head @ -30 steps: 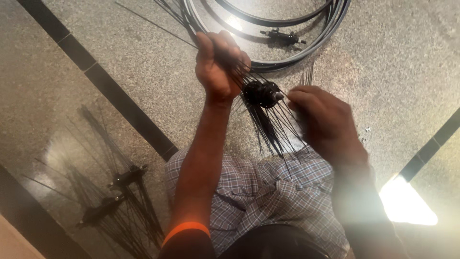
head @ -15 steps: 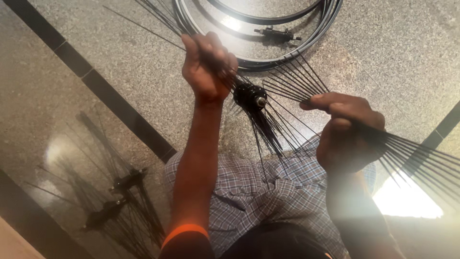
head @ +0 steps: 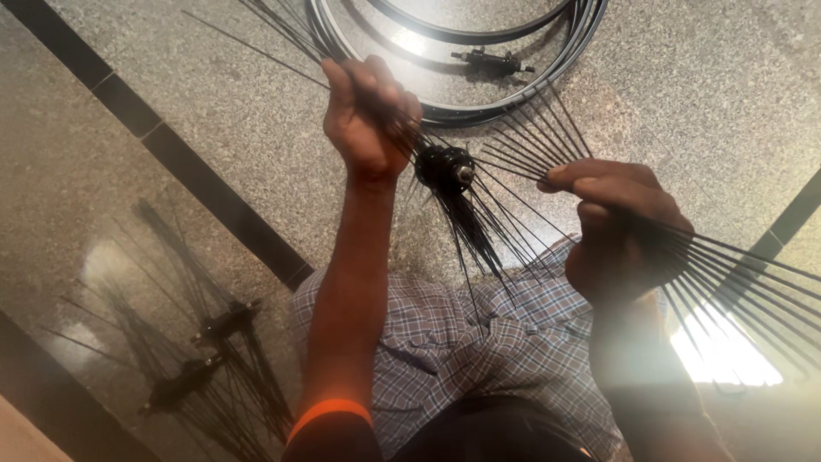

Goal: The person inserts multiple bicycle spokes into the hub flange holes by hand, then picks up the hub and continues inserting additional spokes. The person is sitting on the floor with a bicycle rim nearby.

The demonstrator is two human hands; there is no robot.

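A black wheel hub (head: 445, 167) with many thin black spokes sticking out of it hangs above the stone floor. My left hand (head: 369, 115) is closed around a bundle of the spokes just left of the hub. My right hand (head: 616, 227) grips a fanned-out group of spokes (head: 735, 282) that spread toward the lower right. More loose spokes (head: 475, 235) droop below the hub toward my checked shirt (head: 462, 342).
Black wheel rims (head: 522, 90) lie on the speckled stone floor at the top, with a small axle part (head: 487, 60) inside them. Two more hubs with spokes (head: 214, 342) lie at the lower left. A dark tile strip (head: 205, 188) crosses the floor diagonally.
My right hand has moved right and down from the hub, drawing a group of spokes out into a wide fan. My left hand stays on its bundle by the hub.
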